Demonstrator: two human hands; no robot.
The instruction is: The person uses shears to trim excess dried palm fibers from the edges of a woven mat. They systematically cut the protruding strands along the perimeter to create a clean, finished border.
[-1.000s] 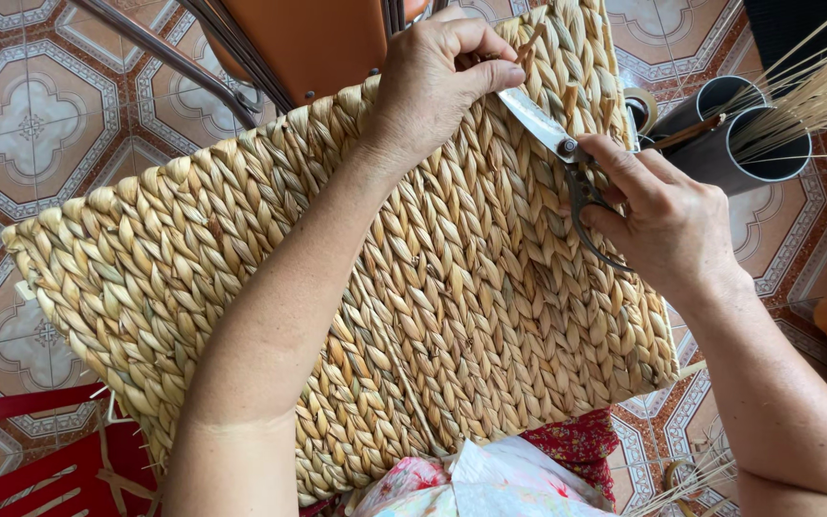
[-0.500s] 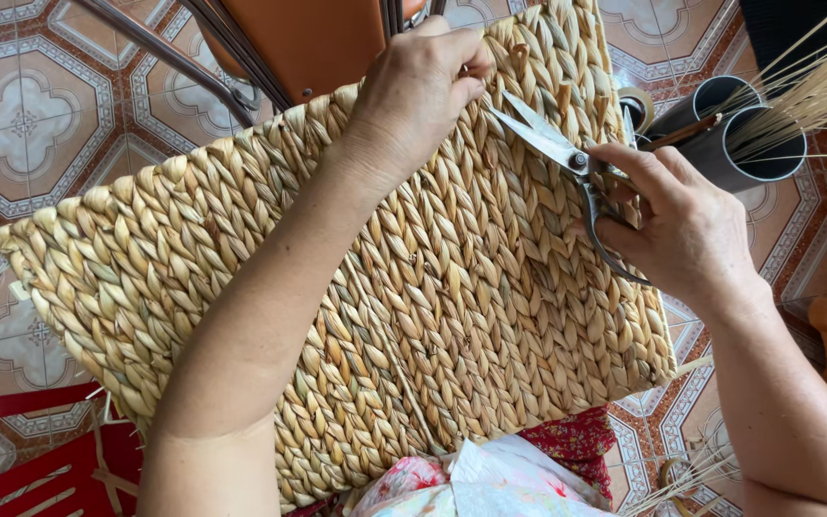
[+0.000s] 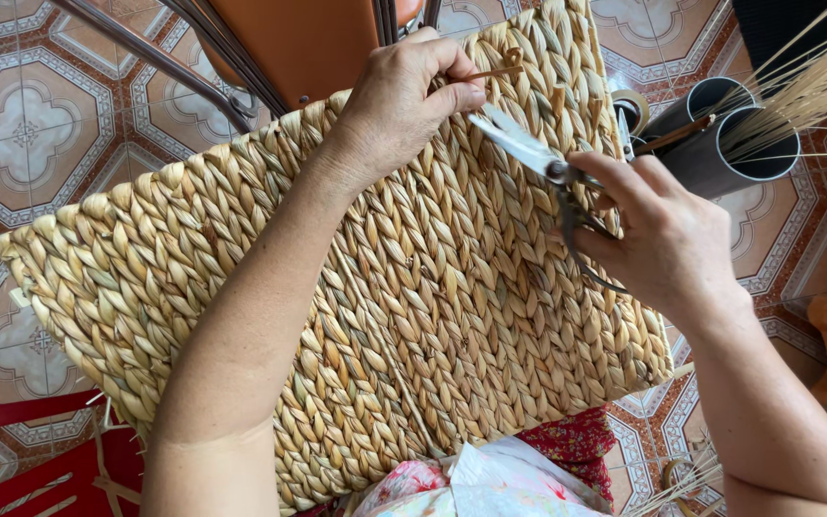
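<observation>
A large woven straw mat (image 3: 413,316) of thick braided fibre lies across my lap, slanting from lower left to upper right. My left hand (image 3: 399,101) rests on its upper edge and pinches a thin loose strand (image 3: 495,71) that sticks out near the top. My right hand (image 3: 658,235) holds a pair of metal scissors (image 3: 528,151) by the handles. The blades point up and left, with their tips just below my left fingers and close to the pinched strand.
Two grey tubes (image 3: 734,144) at the upper right hold a bundle of thin dry stalks (image 3: 815,81). A roll of tape (image 3: 632,107) lies beside them. An orange chair (image 3: 299,43) with metal legs stands behind the mat. Red furniture (image 3: 40,460) sits at lower left on the patterned tile floor (image 3: 26,124).
The scissors have shifted slightly down and left toward my left fingers. My left hand now pinches a strand at the mat's top edge.
</observation>
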